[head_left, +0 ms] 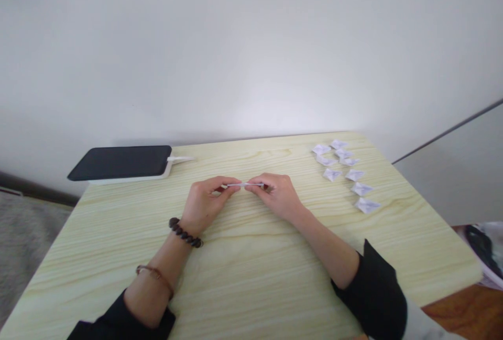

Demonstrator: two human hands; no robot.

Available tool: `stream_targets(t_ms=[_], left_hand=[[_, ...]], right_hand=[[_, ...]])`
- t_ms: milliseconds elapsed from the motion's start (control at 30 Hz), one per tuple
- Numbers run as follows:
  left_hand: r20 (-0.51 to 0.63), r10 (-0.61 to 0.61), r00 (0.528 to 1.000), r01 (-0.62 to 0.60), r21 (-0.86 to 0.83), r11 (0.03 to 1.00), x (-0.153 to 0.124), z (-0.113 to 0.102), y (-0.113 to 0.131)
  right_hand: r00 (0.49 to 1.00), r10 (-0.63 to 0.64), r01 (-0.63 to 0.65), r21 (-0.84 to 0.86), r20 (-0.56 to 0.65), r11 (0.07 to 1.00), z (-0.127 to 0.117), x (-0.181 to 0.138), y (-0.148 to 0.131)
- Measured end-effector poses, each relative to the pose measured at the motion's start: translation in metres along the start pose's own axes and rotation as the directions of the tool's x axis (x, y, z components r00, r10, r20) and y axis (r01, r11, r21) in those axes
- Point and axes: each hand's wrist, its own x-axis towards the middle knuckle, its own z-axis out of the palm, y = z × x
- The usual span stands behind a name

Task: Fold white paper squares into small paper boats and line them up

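A small folded piece of white paper (244, 184) is held edge-on above the middle of the table, so it shows only as a thin strip. My left hand (206, 201) pinches its left end between thumb and fingers. The right end is pinched the same way by my right hand (277, 196), and the fingertips of both hands nearly meet at its centre. My fingers cover much of the paper, and its exact fold cannot be made out. To the right lie several small folded white paper pieces (367, 205) with pointed ends, in loose rows.
A black-screened phone (121, 162) rests on a white block at the back left, with a white cable (181, 159) plugged into its right side. The pale wood-grain table (251, 277) meets a white wall (251, 57) behind. A bag-like item (485, 251) stands beyond the right edge.
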Motion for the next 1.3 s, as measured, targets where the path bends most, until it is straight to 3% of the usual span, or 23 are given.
stream_targets(t_ms=[167,500,633,767,1000,1133,1300], left_hand=[[0.034,-0.094,0.995,0.098,-0.138,0.986,0.000,-0.001,0.000],[0.033,-0.173,0.984,0.176,-0.199,0.964,0.002,0.001,0.002],[0.078,-0.169,0.982,0.181,-0.189,0.965,0.003,0.001,-0.001],[0.135,-0.082,0.987,0.099,-0.125,0.987,0.003,0.003,0.000],[0.029,-0.003,1.000,0.002,0.033,0.999,-0.001,0.008,0.007],[0.026,-0.022,0.999,0.020,0.049,0.999,-0.002,0.008,0.007],[0.073,-0.062,0.995,0.063,-0.002,0.998,0.000,0.004,0.003]], right_hand=[[0.996,0.061,-0.069,0.125,0.067,0.990,-0.003,0.000,0.001],[0.974,0.167,-0.207,0.310,0.152,0.928,0.004,-0.002,0.007],[0.979,0.159,-0.188,0.266,0.127,0.945,0.002,-0.001,0.006],[0.990,0.093,-0.103,0.095,0.106,0.990,0.000,-0.002,0.003],[0.994,-0.038,0.051,-0.131,0.101,0.990,-0.002,-0.004,-0.003],[0.992,-0.030,0.046,-0.128,0.124,0.991,-0.002,-0.004,-0.003],[0.990,0.020,-0.021,0.002,0.137,1.000,0.000,-0.003,-0.001]])
